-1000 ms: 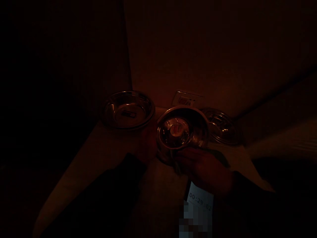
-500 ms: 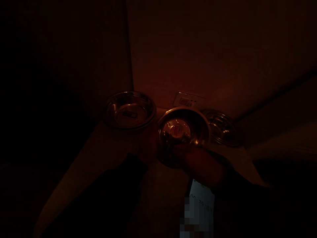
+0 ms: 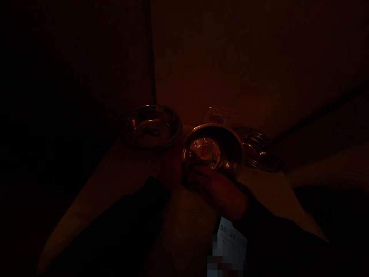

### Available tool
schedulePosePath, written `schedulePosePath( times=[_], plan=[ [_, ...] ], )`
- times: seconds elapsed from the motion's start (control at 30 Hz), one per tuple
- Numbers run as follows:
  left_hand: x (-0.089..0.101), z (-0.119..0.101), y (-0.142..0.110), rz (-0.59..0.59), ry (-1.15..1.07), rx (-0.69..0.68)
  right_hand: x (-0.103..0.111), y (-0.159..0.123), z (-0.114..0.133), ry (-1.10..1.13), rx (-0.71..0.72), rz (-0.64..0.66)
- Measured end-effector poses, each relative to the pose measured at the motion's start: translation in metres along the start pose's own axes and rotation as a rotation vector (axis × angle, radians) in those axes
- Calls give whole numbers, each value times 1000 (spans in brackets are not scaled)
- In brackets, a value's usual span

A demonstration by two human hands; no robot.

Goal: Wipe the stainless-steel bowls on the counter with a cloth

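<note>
The scene is very dark. A shiny steel bowl (image 3: 232, 148) is tilted toward me above the table, a round label on its inner base. My left hand (image 3: 172, 169), mostly in shadow, is closed on the bowl's left side. My right hand (image 3: 220, 190) reaches across the bowl's near side, its fingers bent and together against the inner wall near the left rim. Whether a cloth or anything else is under those fingers is too dark to see. Both forearms are in dark sleeves.
A wide steel basin (image 3: 144, 144) with a dark label stands at the back left. Steel plates with compartments (image 3: 261, 154) lie at the right. Behind the bowl is a wall socket plate (image 3: 207, 115). A lit phone (image 3: 232, 244) showing a timer lies near the table's (image 3: 83, 207) front.
My right hand has slid left along the bowl's near side, toward the left rim. The bowl has shifted very slightly left. My left hand stays at its side.
</note>
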State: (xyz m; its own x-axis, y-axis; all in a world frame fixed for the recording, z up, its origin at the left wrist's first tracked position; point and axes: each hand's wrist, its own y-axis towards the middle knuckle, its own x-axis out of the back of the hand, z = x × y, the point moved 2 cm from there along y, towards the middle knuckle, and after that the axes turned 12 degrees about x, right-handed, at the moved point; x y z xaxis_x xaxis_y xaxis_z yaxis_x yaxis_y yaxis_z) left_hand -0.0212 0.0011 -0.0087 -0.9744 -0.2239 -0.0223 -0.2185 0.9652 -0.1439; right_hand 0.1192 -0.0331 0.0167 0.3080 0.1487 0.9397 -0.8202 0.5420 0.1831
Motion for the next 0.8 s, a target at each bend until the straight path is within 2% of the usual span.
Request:
schedulePosePath(
  times=[0.07,0.13,0.23,0.3,0.37,0.43,0.47,0.53,0.6,0.67,0.73,0.8],
  plan=[
    [-2,-3,-1,41,-9,-9,14,-19,-8,-67,43,203],
    [-6,-6,-1,93,-68,-39,25,-34,-13,-115,64,290],
    [-9,-4,-1,96,-111,-38,23,-36,-12,-113,65,232],
    [-10,0,0,93,-92,-3,9,-24,-6,-79,45,108],
    [-8,4,3,86,-40,21,-5,-7,0,-84,-1,-73],
    [-5,5,5,43,18,31,-13,6,4,-104,-24,-150],
    [-3,5,6,20,26,35,-13,9,5,-114,-21,-140],
    [-2,3,6,0,-2,34,-7,5,3,-122,-6,-27],
    [-3,-1,4,23,-49,21,4,-9,-2,-124,-13,128],
    [-6,-2,3,69,-53,13,14,-23,-6,-130,-14,203],
    [-9,-1,3,97,-71,22,16,-28,-7,-110,-16,179],
    [-9,3,4,89,-73,19,9,-20,-4,-61,-29,63]
  ],
)
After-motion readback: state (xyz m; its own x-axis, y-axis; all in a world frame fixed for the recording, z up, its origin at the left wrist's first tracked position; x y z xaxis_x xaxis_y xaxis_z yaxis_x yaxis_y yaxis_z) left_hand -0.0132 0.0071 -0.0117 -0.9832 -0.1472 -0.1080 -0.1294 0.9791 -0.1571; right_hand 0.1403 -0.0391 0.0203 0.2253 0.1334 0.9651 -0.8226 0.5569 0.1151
